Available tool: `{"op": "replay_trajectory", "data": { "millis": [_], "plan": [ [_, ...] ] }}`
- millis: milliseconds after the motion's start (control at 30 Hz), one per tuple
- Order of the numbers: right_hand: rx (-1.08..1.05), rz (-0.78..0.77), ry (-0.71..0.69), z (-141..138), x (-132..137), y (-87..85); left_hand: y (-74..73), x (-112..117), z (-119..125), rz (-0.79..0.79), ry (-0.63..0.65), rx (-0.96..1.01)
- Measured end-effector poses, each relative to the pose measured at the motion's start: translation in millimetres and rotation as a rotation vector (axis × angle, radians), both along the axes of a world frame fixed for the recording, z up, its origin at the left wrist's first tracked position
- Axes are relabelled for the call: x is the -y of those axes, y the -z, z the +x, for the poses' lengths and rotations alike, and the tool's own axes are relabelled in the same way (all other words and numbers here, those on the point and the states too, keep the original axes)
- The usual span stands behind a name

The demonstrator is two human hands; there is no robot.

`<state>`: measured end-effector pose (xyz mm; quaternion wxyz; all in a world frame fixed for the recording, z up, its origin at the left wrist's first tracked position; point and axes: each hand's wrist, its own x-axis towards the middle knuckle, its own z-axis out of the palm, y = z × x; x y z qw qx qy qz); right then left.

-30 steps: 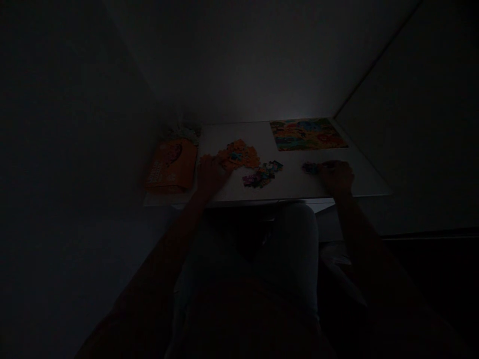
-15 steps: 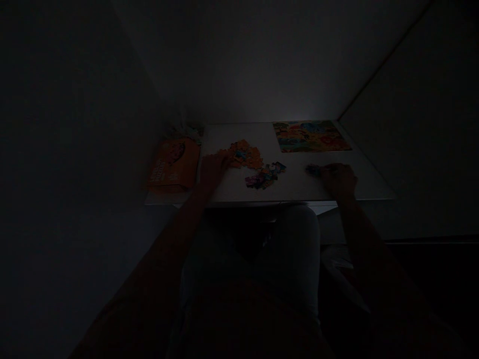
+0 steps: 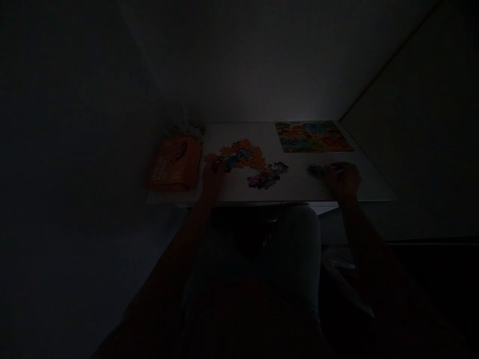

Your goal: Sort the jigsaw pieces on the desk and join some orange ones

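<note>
Under the left hand (image 3: 213,178), jigsaw pieces (image 3: 243,154)

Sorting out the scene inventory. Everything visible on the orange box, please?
The orange cardboard jigsaw puzzle box lies flat at the left end of the white table, skewed to the table edge. Pale lettering sits toward its near left, with a darker picture toward the far end. A crumpled pale item lies against its far end. The left hand is just right of it, apparently not touching. Whether it's open is too dim to tell.
</note>
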<state>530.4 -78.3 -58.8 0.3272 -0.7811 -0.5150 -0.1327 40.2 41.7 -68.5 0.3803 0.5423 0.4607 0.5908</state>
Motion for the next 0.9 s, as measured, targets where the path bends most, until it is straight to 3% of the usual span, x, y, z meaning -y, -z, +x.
{"op": "replay_trajectory", "data": {
  "millis": [100, 233, 333, 433, 600, 733, 900],
  "plan": [
    [-0.116, 0.105, -0.105, -31, 6, -6.7, 1.0, 20, 3, -0.047, 0.135, 0.034],
    [-0.171, 0.043, -0.460, -118, 5, -9.6, -4.2, 29, 5, -0.009, 0.302, 0.044],
    [-0.318, 0.005, -0.653, -186, -8, -12.4, -9.7, 30, 4, -0.025, 0.344, -0.008],
    [-0.508, -0.046, -0.766, -228, -24, -16.7, -13.7, 32, 3, -0.055, 0.379, -0.044],
    [-0.709, -0.098, -0.734, -238, -33, -19.9, -12.2, 30, 3, -0.058, 0.320, -0.004],
    [-0.688, -0.049, -0.671, -221, -28, -27.0, -5.4, 22, 1, -0.060, 0.197, 0.007],
    [-0.736, 0.005, -0.669, -200, -23, -36.5, 2.8, 16, -1, -0.041, 0.218, 0.068]
  ]
}}
